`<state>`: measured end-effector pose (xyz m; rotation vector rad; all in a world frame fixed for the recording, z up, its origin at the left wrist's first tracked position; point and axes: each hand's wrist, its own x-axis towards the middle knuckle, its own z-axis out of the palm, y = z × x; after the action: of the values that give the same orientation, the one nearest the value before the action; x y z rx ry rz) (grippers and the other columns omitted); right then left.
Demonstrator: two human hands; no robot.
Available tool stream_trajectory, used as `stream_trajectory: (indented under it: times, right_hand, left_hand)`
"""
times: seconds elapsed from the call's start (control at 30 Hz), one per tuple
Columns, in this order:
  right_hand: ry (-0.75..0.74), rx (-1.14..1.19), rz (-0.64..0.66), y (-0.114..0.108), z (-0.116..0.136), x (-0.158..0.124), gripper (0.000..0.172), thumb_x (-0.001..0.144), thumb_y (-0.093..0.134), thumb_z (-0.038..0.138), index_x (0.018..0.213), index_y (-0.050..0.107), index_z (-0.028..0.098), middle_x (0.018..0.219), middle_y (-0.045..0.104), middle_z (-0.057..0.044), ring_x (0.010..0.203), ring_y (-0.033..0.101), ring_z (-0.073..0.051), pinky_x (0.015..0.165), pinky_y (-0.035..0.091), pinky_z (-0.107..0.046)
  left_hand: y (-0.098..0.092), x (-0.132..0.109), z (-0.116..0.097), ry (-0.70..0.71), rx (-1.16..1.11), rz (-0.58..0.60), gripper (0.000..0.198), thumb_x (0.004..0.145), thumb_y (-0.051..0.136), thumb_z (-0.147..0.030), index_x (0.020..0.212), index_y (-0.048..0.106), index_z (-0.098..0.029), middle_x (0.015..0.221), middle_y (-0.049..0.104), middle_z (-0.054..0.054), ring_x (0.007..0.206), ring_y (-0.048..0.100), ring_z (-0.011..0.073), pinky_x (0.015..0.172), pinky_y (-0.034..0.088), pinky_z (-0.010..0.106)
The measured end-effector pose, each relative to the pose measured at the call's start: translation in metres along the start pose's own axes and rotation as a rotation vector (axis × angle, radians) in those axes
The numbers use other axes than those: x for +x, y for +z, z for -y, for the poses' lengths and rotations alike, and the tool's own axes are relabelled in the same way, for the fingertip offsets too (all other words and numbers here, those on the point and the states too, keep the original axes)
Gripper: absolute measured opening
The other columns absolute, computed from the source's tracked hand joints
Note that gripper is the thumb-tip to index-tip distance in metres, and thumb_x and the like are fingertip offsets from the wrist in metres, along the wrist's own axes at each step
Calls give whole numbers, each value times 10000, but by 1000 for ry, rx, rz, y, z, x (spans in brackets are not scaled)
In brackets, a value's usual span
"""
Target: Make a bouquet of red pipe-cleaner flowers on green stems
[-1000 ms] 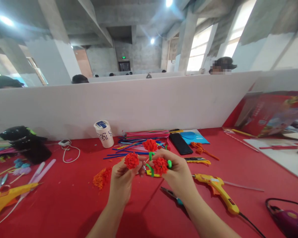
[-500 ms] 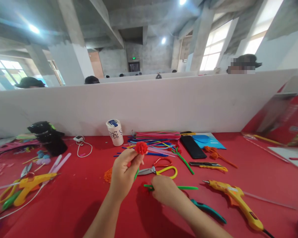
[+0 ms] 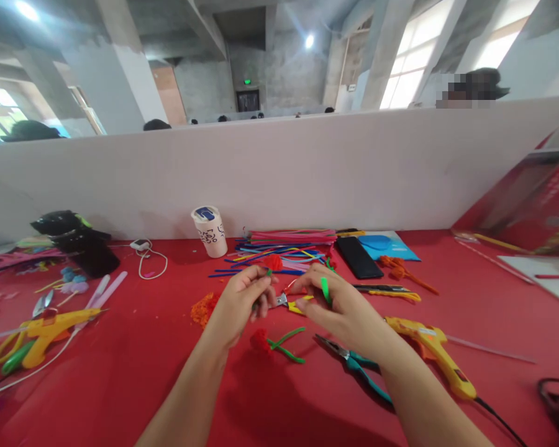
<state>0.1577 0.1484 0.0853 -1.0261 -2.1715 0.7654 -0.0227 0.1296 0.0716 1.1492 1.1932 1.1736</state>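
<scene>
My left hand [image 3: 246, 295] is closed in a pinch around the short green stem of a red pipe-cleaner flower [image 3: 274, 262], whose fluffy head shows above the fingertips. My right hand [image 3: 338, 301] hovers to its right, fingers curled, with a piece of green pipe cleaner [image 3: 325, 290] among them; most of that piece is hidden. Below and between the hands, a second red flower [image 3: 261, 341] with two green stems lies on the red table [image 3: 168, 372]. Scissors [image 3: 283, 300] with red and yellow handles lie behind the hands, partly covered.
Teal-handled pliers [image 3: 349, 360] and a yellow glue gun [image 3: 435, 344] lie at right. Farther back are a phone [image 3: 359, 257], a bundle of pipe cleaners [image 3: 291, 236] and a white cup [image 3: 209, 233]. Another glue gun [image 3: 58, 329] lies left. A white partition [image 3: 279, 174] borders the table.
My right hand has lifted off the table and moved up and right, leaving the second flower lying there. My left hand has lowered its flower slightly. The view has tilted down.
</scene>
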Motion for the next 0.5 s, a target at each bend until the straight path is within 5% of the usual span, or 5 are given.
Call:
stream_trajectory:
  times: [0.1, 0.23, 0.5]
  right_hand:
    - [-5, 86, -15, -5, -1, -1, 311, 910, 293, 292, 874, 582, 184, 671, 522, 0, 566, 457, -116, 566, 372, -232]
    - [58, -106, -96, -3, -6, 2, 146, 796, 510, 287, 812, 601, 174, 678, 544, -10, 586, 442, -127, 570, 352, -246]
    - [259, 320, -62, 10, -4, 15, 179, 693, 570, 263, 774, 674, 142, 662, 597, -1, 607, 493, -124, 582, 373, -237]
  left_hand:
    - [4, 2, 4, 46, 81, 8, 155, 771, 522, -291, 719, 542, -147, 605, 572, -27, 423, 377, 40, 420, 264, 180]
    - [6, 4, 5, 106, 203, -38, 115, 776, 518, -238, 713, 554, -148, 589, 548, -43, 452, 358, 43, 459, 289, 178]
    - [15, 1, 10, 135, 130, -63, 147, 716, 621, -274, 715, 517, -169, 656, 518, -47, 622, 480, 89, 613, 394, 209]
